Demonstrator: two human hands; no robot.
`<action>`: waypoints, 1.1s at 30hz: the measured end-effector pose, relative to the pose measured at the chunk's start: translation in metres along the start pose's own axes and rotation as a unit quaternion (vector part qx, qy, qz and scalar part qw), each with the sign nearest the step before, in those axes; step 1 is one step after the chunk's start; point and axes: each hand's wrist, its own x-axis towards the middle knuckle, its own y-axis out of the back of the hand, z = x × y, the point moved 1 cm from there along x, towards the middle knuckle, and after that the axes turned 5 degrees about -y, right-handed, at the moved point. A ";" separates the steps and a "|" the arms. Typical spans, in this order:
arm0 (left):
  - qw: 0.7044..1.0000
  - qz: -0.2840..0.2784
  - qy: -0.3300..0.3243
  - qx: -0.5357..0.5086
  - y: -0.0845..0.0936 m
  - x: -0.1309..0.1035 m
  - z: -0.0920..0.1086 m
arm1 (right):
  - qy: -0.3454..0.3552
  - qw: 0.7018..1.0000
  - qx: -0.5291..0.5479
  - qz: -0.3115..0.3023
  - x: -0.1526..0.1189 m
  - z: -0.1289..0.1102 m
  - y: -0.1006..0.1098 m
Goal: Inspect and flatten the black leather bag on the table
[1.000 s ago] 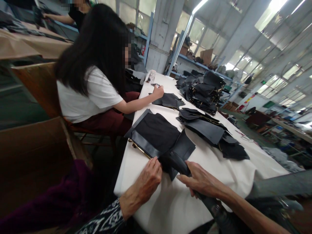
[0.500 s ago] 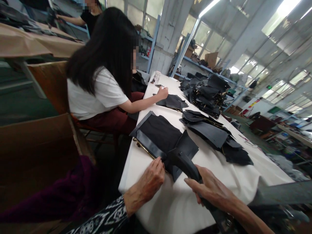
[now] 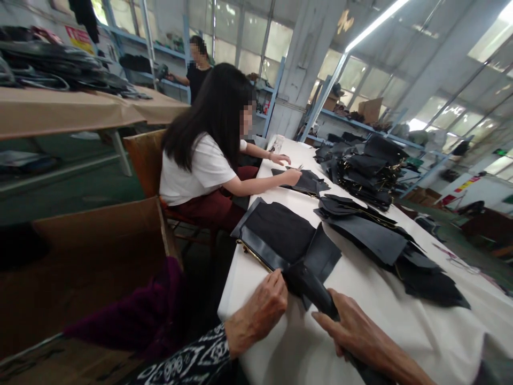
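A black leather-like bag piece with a gold zip along its near edge lies on the white-covered table. At its near corner, my left hand has its fingers closed on the edge beside the zip's end. My right hand is wrapped around the handle of a long, curved black hand-held tool. The tool's thick head rests over the piece's near corner, just right of my left fingertips, and hides that corner. Its exact kind is unclear.
Flat black pieces lie to the right, with a taller zipped heap behind. Scissors lie at far right. A co-worker sits ahead-left, hands over another black piece. A cardboard box with purple cloth stands left.
The view has swung left, so everything sits further right and lower. The co-worker's second hand now shows, and scissors-like blades appear at the nearer one. My hands keep their hold on piece and tool.
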 end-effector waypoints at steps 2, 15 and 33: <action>1.000 0.006 0.005 -0.004 0.001 -0.001 0.000 | -0.006 1.000 -0.005 0.000 -0.003 0.004 -0.001; 0.999 -0.031 -0.011 -0.027 0.013 0.005 0.000 | -0.014 0.997 -0.003 0.072 -0.012 -0.026 0.035; 0.996 -0.019 0.054 -0.072 0.003 0.005 -0.002 | -0.018 0.985 0.139 0.096 -0.008 0.005 0.018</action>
